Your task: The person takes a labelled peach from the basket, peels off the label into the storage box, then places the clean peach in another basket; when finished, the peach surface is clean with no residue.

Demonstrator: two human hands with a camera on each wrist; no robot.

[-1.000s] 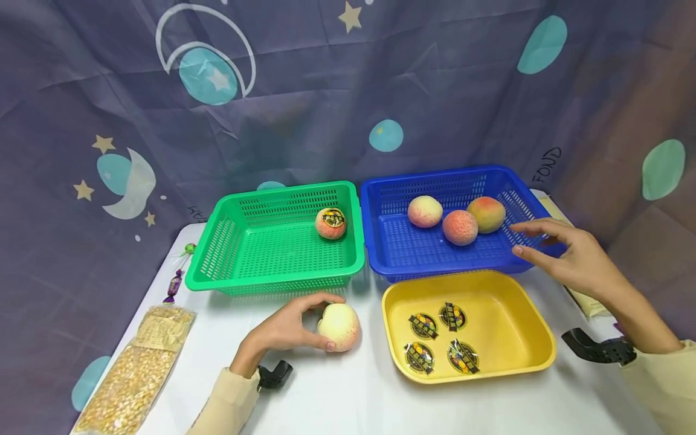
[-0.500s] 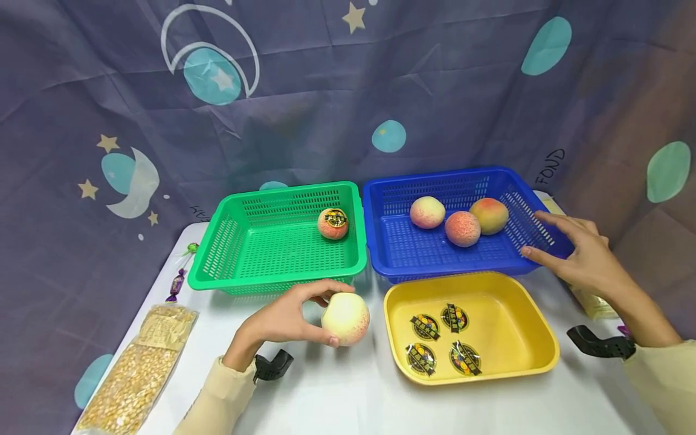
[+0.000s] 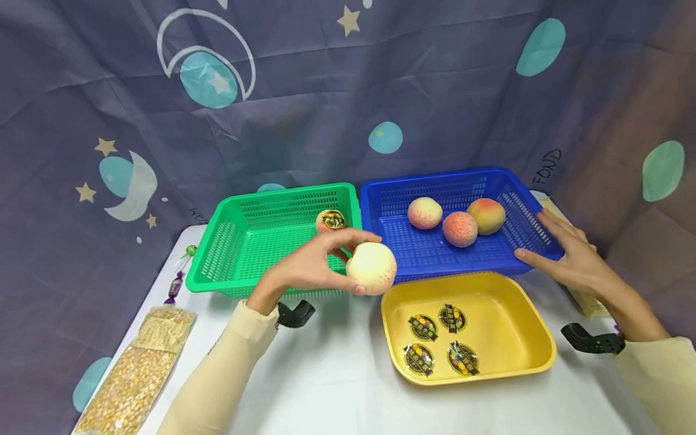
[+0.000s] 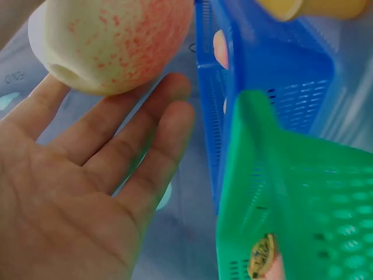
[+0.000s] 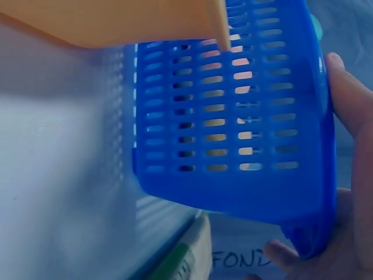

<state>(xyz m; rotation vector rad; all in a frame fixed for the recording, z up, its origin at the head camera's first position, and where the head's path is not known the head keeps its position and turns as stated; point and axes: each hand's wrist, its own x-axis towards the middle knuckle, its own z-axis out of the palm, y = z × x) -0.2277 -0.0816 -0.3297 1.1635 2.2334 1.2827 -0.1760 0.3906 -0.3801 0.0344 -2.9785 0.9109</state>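
A pale peach with pink speckles is held up by my left hand, thumb and fingers around it, beside the green basket. In the left wrist view the peach sits against the fingertips. My right hand rests at the right corner of the blue basket, fingers spread and rather straight; some fingers are hidden beyond the rim. Inside the blue basket are a pale peach, a red peach and a yellow-red peach. A stickered peach lies in the green basket, partly behind my left hand.
In front of the blue basket stands a yellow tray with several round black fruit stickers. At left lie a bag of corn kernels, a purple wrapped candy and a lollipop. A package is behind my right hand.
My left hand has lifted the pale peach off the table and carried it up and rightward, to the gap before the baskets. My right hand has shifted onto the blue basket's right corner.
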